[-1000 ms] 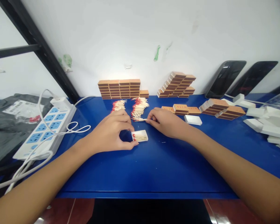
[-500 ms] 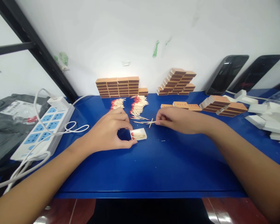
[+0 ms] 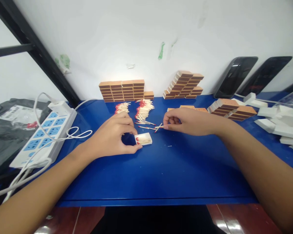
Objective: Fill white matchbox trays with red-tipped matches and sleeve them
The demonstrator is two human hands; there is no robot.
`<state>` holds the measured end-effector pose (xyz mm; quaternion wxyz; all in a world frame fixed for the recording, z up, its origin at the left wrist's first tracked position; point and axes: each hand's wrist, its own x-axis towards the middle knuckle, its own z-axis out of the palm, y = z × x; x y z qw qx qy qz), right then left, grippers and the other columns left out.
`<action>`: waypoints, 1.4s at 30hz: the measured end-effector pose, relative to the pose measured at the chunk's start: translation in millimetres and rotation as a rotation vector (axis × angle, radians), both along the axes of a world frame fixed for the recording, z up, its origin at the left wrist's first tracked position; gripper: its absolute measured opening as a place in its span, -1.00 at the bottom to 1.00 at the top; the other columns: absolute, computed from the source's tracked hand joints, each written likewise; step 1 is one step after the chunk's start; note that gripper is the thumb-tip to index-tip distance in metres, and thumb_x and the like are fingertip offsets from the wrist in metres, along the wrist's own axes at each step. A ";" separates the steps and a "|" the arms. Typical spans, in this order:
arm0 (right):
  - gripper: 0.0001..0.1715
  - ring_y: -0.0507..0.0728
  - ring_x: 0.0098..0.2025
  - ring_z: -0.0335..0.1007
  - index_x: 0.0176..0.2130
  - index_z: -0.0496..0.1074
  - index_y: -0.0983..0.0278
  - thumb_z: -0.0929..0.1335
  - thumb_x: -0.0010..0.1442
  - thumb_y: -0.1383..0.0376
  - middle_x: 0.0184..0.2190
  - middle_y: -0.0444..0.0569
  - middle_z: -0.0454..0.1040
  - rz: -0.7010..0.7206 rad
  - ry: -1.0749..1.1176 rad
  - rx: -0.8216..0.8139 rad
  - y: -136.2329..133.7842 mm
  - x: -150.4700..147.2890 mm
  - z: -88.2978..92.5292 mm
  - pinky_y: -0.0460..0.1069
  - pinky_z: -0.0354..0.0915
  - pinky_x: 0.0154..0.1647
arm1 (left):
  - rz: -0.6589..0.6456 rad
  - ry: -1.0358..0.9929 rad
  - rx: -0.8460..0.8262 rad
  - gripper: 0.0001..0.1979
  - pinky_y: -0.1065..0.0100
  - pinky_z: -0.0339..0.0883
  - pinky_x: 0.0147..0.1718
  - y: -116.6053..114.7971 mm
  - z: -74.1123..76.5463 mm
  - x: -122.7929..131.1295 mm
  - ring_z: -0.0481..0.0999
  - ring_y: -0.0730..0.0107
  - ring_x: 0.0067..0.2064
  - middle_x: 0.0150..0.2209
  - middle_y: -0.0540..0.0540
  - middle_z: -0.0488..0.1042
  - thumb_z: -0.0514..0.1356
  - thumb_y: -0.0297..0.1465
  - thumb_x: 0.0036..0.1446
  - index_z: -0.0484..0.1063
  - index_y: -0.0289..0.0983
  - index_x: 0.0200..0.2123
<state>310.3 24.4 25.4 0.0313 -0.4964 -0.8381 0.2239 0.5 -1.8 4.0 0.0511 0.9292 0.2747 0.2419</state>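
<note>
My left hand grips the left end of a small white matchbox tray between thumb and fingers. Inside the tray lies a layer of matches, their red heads toward that hand. To the right, my right hand is closed in a pinch on a match, which crosses another match near the fingertips. A few loose matches lie between the hands. Behind them are a larger pile of red-headed matches and a smaller pile, partly behind my left hand.
Matchboxes stand stacked by the wall at left and right. More matchboxes and white trays lie right. Two phones lean on the wall. A power strip with white cables sits left on the blue table.
The view has shifted slightly. My right hand has moved a little with the match at its fingertips, and the crossed matches lie at a different angle. My left hand keeps its hold on the tray.
</note>
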 end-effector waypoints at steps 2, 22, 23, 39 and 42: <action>-0.76 0.13 -0.36 0.43 -0.23 0.57 0.15 0.37 0.34 0.08 -0.32 -0.06 0.59 -0.005 -0.019 0.005 1.0 -0.5 -2.8 0.03 0.22 -0.36 | 0.000 -0.003 0.008 -0.77 0.15 0.44 -0.13 0.3 0.5 0.4 0.50 0.22 -0.19 -0.32 -0.08 0.59 0.48 -0.21 0.13 0.68 -0.23 -0.24; -0.84 0.17 -0.25 0.42 -0.23 0.59 0.18 0.41 0.26 0.18 -0.24 -0.01 0.54 0.056 0.050 0.148 1.9 -7.9 -16.5 0.04 0.26 -0.25 | -0.005 0.000 -0.012 -0.79 0.13 0.44 -0.13 0.0 0.3 1.3 0.48 0.23 -0.21 -0.32 -0.08 0.59 0.47 -0.21 0.14 0.67 -0.22 -0.27; -0.83 0.17 -0.26 0.42 -0.22 0.59 0.18 0.41 0.26 0.17 -0.24 -0.01 0.55 0.048 0.051 0.135 2.1 -7.6 -16.0 0.04 0.26 -0.26 | -0.005 0.001 -0.015 -0.79 0.13 0.44 -0.13 0.1 0.4 1.2 0.49 0.23 -0.20 -0.31 -0.08 0.59 0.47 -0.20 0.15 0.68 -0.22 -0.26; -0.80 0.11 -0.39 0.41 -0.22 0.60 0.16 0.40 0.33 0.13 -0.34 -0.05 0.58 0.048 0.065 0.024 -15.5 -21.1 -6.0 0.01 0.20 -0.39 | 0.003 -0.003 0.007 -0.79 0.15 0.42 -0.14 1.6 0.5 1.4 0.49 0.22 -0.21 -0.33 -0.07 0.58 0.47 -0.20 0.16 0.66 -0.22 -0.26; -0.81 0.11 -0.39 0.41 -0.23 0.61 0.15 0.40 0.33 0.14 -0.36 -0.06 0.57 0.066 0.030 0.038 -15.0 -18.4 -6.1 0.01 0.19 -0.39 | -0.004 -0.009 0.012 -0.78 0.14 0.42 -0.15 2.1 1.3 1.5 0.48 0.24 -0.22 -0.34 -0.07 0.58 0.47 -0.22 0.15 0.66 -0.24 -0.26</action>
